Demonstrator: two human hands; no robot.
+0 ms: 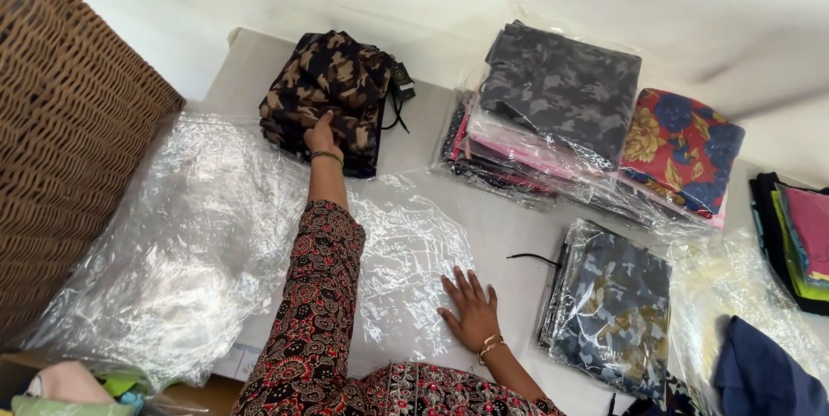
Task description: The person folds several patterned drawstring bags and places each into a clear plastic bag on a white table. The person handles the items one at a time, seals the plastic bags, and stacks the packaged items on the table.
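1. Far left: a brown wicker basket point(60, 122) stands against the table edge. Beside it lies a loose heap of crumpled clear plastic bags point(173, 252), spread flat and overhanging the near edge of the white table point(509, 226).
2. Left hand point(323, 135): arm in a red and black printed sleeve, stretched well forward. The hand rests on the near edge of a folded brown camouflage garment point(332, 88) at the back of the table. The fingers curl over the fabric; whether they actually pinch it cannot be told from this angle.
3. Centre: an empty clear bag point(406, 260) lies flat on the table. Right hand point(471, 308) presses on its right edge, palm down, fingers spread wide, holding nothing.
4. Right of centre: a stack of bagged folded garments point(553, 114), grey camouflage on top, with a red floral packet point(682, 148) touching it. Nearer, a bagged blue camouflage garment point(613, 304) lies just beside the right hand.
5. Far right: further bright folded cloth point(803, 234), partly out of frame.
6. Risks, as judged: the brown garment is a loose fold, so a one-handed drag could open it. The flat bag is slippery and held at one edge only; it may skid or bunch. The overhanging plastic heap could slide off the table if brushed by the sleeve
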